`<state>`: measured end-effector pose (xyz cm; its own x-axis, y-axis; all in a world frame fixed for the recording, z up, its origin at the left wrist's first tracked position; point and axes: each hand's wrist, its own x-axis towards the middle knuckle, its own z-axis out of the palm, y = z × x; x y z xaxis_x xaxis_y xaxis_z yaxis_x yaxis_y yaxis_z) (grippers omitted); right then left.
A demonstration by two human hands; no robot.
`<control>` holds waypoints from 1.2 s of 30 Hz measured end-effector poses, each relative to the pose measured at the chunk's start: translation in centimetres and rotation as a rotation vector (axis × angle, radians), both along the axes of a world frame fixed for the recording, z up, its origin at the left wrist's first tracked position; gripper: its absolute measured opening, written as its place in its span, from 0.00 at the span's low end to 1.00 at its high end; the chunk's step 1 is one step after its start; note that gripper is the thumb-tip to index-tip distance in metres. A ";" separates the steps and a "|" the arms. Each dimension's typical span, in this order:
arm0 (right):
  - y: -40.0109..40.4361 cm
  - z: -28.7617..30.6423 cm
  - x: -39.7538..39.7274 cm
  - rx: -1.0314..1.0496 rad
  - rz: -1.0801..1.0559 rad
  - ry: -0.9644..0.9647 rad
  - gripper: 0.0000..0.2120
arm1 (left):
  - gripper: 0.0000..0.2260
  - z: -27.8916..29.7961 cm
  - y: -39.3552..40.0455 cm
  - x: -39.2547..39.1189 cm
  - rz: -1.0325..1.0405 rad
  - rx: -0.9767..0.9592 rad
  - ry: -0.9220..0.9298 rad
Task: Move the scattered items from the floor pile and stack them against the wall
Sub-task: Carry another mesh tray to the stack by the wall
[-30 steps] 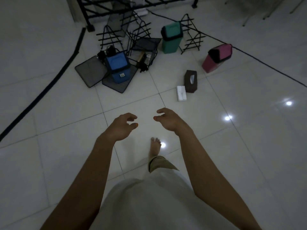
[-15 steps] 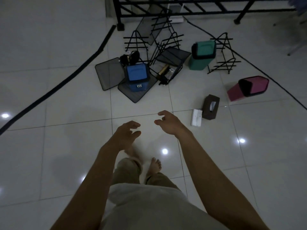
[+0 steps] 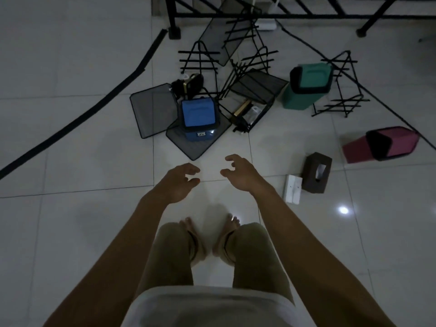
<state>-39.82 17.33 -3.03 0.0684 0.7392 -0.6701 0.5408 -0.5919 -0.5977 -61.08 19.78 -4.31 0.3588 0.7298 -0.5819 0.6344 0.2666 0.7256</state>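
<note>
The pile (image 3: 224, 100) of mesh trays, wire racks and small bins lies untouched in the upper centre of the frame, on the floor (image 3: 70, 161) below a black rail (image 3: 283, 15). Both hands hover at mid-frame just short of it, left hand (image 3: 178, 182) and right hand (image 3: 240, 173) loosely curled, each grip slack and holding nothing. The task appears barely begun; the next move likely calls for bending to the nearest mesh tray (image 3: 200, 142).

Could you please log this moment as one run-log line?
phase: approaching pile | left hand: empty, fingers loosely curled | right hand: empty, fingers loosely curled | nearest: flat black wire-mesh tray under blue plastic bin
</note>
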 end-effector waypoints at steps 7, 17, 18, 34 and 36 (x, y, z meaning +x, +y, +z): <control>5.3 -14.0 2.7 0.050 -0.020 -0.011 0.25 | 0.15 -14.1 6.2 1.4 -0.052 0.062 0.094; 12.8 -33.5 4.0 0.221 -0.016 -0.041 0.26 | 0.12 -33.2 14.5 1.6 0.092 0.229 0.084; 13.5 -35.1 4.2 0.261 -0.038 -0.041 0.26 | 0.11 -34.5 15.3 1.8 0.137 0.267 0.075; 20.6 -41.0 3.0 0.528 -0.173 0.031 0.47 | 0.25 -39.6 21.5 2.7 0.645 0.441 -0.363; 21.2 -41.5 3.1 0.512 -0.247 0.079 0.49 | 0.37 -39.6 22.0 2.9 0.639 0.363 -0.411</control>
<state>-36.70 38.51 -44.49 0.2443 0.9393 -0.2408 0.3654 -0.3192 -0.8744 -58.16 41.75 -43.92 -0.0546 0.9812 -0.1854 0.1075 0.1903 0.9758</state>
